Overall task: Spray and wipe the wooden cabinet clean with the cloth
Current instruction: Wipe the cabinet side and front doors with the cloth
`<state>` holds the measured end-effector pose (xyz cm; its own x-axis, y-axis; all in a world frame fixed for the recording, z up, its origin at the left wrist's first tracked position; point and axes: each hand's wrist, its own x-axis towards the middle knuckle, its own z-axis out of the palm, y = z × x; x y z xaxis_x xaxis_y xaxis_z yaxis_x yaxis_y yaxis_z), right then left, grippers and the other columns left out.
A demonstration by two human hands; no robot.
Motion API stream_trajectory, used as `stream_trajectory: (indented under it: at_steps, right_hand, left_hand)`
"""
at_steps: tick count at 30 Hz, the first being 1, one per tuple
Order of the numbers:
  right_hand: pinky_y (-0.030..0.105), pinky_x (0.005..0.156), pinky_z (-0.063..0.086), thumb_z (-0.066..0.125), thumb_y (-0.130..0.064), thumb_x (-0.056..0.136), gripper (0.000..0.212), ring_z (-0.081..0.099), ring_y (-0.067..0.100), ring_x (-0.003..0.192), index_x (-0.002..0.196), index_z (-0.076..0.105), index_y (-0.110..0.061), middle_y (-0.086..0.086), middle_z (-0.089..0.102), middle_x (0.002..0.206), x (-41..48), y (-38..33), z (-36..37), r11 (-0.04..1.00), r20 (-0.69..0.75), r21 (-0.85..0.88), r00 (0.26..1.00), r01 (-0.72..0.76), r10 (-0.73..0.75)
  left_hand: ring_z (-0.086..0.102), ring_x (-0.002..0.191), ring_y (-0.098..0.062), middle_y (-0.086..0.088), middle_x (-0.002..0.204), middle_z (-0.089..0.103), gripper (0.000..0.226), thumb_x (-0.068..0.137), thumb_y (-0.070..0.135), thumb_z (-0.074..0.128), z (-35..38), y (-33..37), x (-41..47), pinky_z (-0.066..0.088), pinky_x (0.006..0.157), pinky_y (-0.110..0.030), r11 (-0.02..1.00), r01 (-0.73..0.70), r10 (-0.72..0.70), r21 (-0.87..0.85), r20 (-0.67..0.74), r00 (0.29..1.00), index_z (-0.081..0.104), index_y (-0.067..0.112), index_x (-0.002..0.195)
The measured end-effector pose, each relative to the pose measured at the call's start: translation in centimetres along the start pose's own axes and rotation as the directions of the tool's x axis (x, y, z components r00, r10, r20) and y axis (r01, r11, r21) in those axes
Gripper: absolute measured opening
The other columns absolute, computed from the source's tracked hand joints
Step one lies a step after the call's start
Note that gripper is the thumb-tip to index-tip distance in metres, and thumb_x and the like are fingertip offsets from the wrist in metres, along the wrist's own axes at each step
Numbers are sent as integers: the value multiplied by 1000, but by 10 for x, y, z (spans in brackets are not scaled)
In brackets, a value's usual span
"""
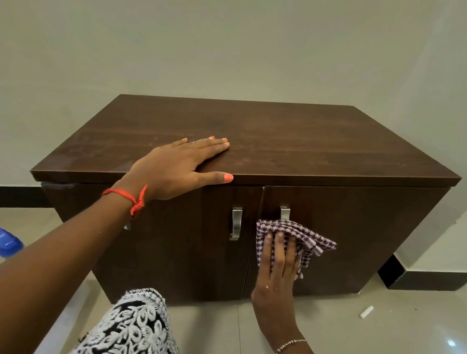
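Note:
A low dark wooden cabinet point(294, 142) with two front doors and two metal handles stands against the wall. My left hand point(180, 167) rests flat on the front edge of its top, fingers straight. My right hand point(277, 261) presses a purple-and-white checked cloth point(303, 235) flat against the right door, just below the right handle point(285, 213). The left handle point(236, 223) is uncovered. A blue spray bottle point(0, 236) stands on the floor at the far left, apart from both hands.
The cabinet sits on a glossy tiled floor point(384, 333) against a pale wall with a dark skirting point(425, 281). A small white scrap point(366, 312) lies on the floor at the right. My knee in black-and-white patterned fabric point(123, 344) is at the bottom left.

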<state>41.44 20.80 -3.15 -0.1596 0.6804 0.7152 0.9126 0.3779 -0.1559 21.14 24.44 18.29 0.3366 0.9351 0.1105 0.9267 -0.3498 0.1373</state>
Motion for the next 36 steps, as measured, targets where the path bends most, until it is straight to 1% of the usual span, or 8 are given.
stream_trajectory:
  at_steps: [7, 12, 17, 20, 25, 28, 32, 36]
  right_hand:
    - [53, 108, 11, 24, 5, 77, 75, -9, 30, 142, 147, -1, -5, 19, 20, 143, -16, 3, 13, 1000, 47, 18, 999, -13, 12]
    - [48, 107, 11, 48, 11, 60, 101, -2, 28, 142, 147, 0, -8, 19, 26, 142, -23, 6, 23, 998, 144, 61, 989, -28, 19]
    - [47, 108, 8, 43, 10, 63, 96, -10, 27, 143, 147, -2, -7, 20, 25, 143, -24, 4, 25, 996, 175, 73, 984, -52, 39]
    - [47, 107, 9, 45, 11, 62, 99, -4, 29, 143, 147, -2, -7, 19, 25, 143, -23, 3, 26, 995, 181, 86, 983, -60, 44]
    - [49, 106, 15, 50, 12, 51, 111, -6, 27, 143, 147, -2, -8, 19, 25, 143, -24, 8, 25, 997, 215, 65, 976, -38, 23]
    - [56, 101, 35, 58, 12, 44, 121, 0, 30, 142, 147, -2, -7, 19, 29, 141, -26, 10, 24, 999, 272, 35, 962, -10, 0]
    - [55, 90, 44, 73, 8, 36, 136, -4, 28, 143, 146, -3, -6, 19, 29, 141, -27, 14, 18, 999, 355, -26, 935, 24, -13]
    - [52, 102, 34, 78, 3, 36, 138, -10, 25, 143, 146, -4, -7, 17, 25, 145, -27, 19, 11, 997, 382, -41, 923, 65, -45]
  left_hand:
    - [4, 136, 3, 20, 151, 8, 84, 71, 79, 17, 0, 2, 0, 4, 111, -27, 1000, 9, -9, -5, 7, 1000, 10, 39, 144]
    - [3, 133, 5, 20, 151, 7, 80, 75, 75, 22, -2, 3, 0, 4, 110, -26, 1000, 18, -19, 7, 15, 1000, 9, 38, 144]
    - [2, 125, 9, 20, 151, 6, 79, 76, 75, 23, -3, 5, -1, 6, 111, -28, 1000, 28, -28, 5, 24, 999, 10, 38, 145]
    - [5, 136, 0, 19, 152, 7, 79, 76, 76, 21, -1, 2, 0, 7, 112, -30, 1000, 23, -23, 18, 19, 1000, 9, 39, 144]
    - [6, 139, -3, 17, 152, 8, 81, 74, 74, 19, 1, 0, 1, 6, 112, -30, 1000, 12, -12, 12, 6, 1000, 9, 37, 145]
    - [6, 139, -1, 18, 152, 8, 81, 73, 73, 19, 1, 0, 1, 5, 112, -28, 1000, 11, -11, 9, 3, 1000, 10, 37, 145]
    - [6, 139, -2, 18, 152, 7, 80, 73, 73, 19, 1, 0, 1, 5, 112, -28, 1000, 13, -13, 17, 6, 1000, 9, 38, 145]
    - [6, 139, -1, 18, 152, 8, 80, 74, 74, 19, 2, -1, 1, 5, 112, -29, 1000, 4, -4, 8, 1, 1000, 10, 38, 144]
